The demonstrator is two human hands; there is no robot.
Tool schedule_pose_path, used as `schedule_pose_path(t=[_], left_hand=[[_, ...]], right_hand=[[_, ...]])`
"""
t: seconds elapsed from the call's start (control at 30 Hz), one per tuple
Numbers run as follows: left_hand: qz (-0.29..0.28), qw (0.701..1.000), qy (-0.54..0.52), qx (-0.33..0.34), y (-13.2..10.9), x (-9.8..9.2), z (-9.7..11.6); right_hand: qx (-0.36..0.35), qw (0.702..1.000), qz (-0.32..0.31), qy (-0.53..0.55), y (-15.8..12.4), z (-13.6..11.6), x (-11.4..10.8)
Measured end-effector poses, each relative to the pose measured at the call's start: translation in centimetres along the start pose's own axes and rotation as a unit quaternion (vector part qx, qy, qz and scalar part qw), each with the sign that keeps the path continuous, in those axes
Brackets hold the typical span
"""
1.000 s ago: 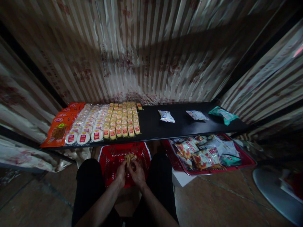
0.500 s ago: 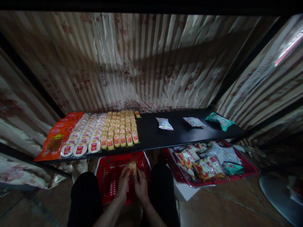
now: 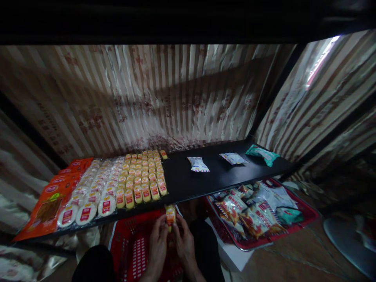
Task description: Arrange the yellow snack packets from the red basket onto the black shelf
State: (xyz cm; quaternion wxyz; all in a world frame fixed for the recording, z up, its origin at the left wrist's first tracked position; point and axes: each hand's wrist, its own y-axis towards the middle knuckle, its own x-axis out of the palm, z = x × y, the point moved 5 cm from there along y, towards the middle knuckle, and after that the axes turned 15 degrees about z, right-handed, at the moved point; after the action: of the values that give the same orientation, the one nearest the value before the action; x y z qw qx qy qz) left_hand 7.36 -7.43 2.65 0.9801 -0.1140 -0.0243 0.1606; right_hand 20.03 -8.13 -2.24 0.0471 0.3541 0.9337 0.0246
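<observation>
Between my left hand (image 3: pixel 158 239) and my right hand (image 3: pixel 183 239) is a small wrapped yellow snack cake (image 3: pixel 170 217) with a red and orange label. The fingers of both hands pinch its sides, and it stands upright just in front of the shelf edge. Below my hands sits a red plastic basket (image 3: pixel 125 239). On the black shelf (image 3: pixel 188 188), rows of the same yellow snack cakes (image 3: pixel 138 192) stand side by side. To their left are rows of round white wrapped cakes (image 3: pixel 85 213), then orange packets (image 3: pixel 48 207) at the left end.
Two white packets (image 3: pixel 198 164) (image 3: pixel 233 158) and a green packet (image 3: pixel 262 154) lie spaced out on the shelf's right part. A second red basket (image 3: pixel 243 246), full of snack bags (image 3: pixel 258 217), rests on a white box (image 3: pixel 232 250). Dark posts (image 3: pixel 277 88) and striped sheeting (image 3: pixel 176 90) surround the shelf.
Both hands have risen with the yellow snack cake from above the basket towards the shelf's front edge. The cake's label now faces me. The view has tilted and shifted slightly.
</observation>
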Motion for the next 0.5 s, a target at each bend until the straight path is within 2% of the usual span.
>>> schedule_pose_path(t=[0.17, 0.3, 0.5], left_hand=[[-0.017, 0.999, 0.005, 0.047, 1.3, 1.9, 1.1], [-0.001, 0.994, 0.043, 0.095, 2.6, 3.3, 2.7], [-0.006, 0.987, 0.092, 0.131, 4.4, 5.6, 4.8]], right_hand=[[-0.015, 1.000, -0.006, -0.014, 2.9, -2.2, -0.1], [-0.030, 0.999, -0.025, -0.003, 4.9, -3.8, 0.6], [-0.042, 0.998, -0.042, 0.011, 8.1, -4.7, 1.9]])
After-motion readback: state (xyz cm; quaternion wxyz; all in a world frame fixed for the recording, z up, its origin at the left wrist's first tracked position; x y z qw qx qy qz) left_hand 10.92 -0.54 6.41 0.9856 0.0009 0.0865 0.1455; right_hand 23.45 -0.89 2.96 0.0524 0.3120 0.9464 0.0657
